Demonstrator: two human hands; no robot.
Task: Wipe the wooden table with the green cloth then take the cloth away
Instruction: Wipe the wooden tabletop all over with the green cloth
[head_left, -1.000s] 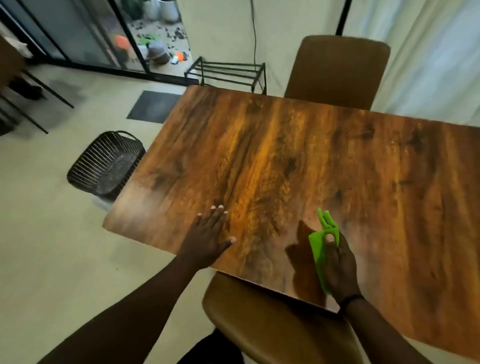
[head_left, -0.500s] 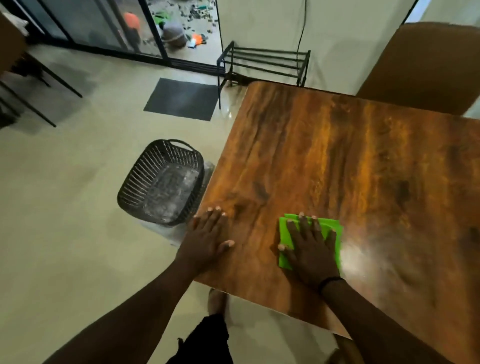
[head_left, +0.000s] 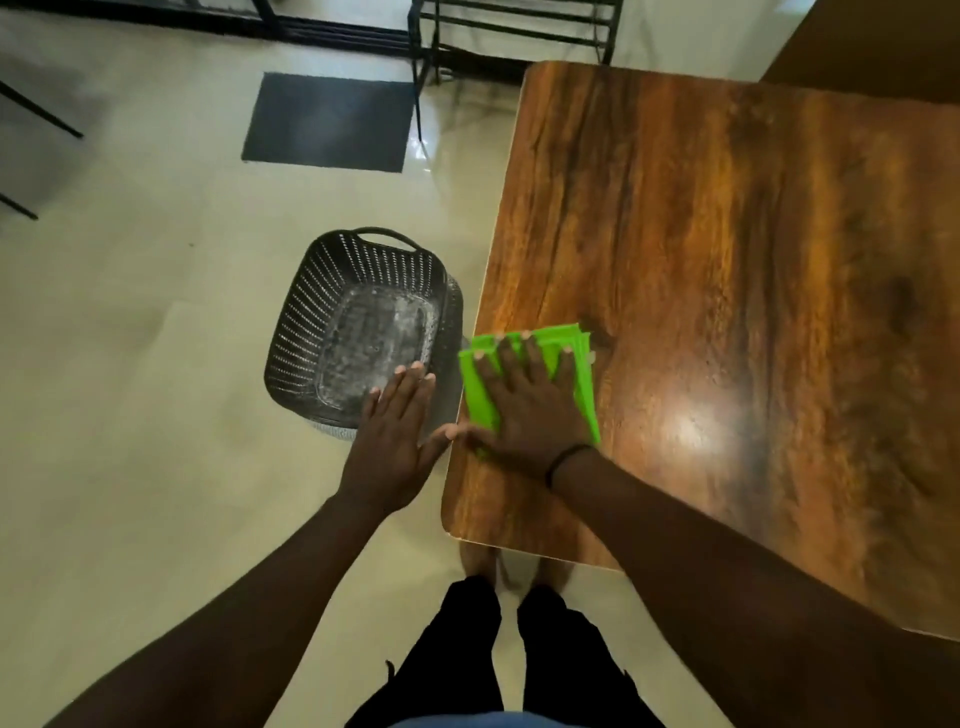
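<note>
A dark perforated basket (head_left: 358, 327) (its inside bare and shiny) stands on the pale tiled floor (head_left: 130, 364). Beyond it lie a grey mat (head_left: 327, 122) and a black metal rack (head_left: 514, 31).

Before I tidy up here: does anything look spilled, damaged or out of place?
Nothing spilled or damaged. The folded green cloth overhangs the wooden table's left edge under the flat right hand. A dark perforated plastic basket sits on the floor beside the table.

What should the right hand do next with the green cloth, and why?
Probably sweep it off the table's left edge. The right hand presses flat on the green cloth, which already overhangs the wooden table edge, with the open left hand waiting just beside it.
</note>
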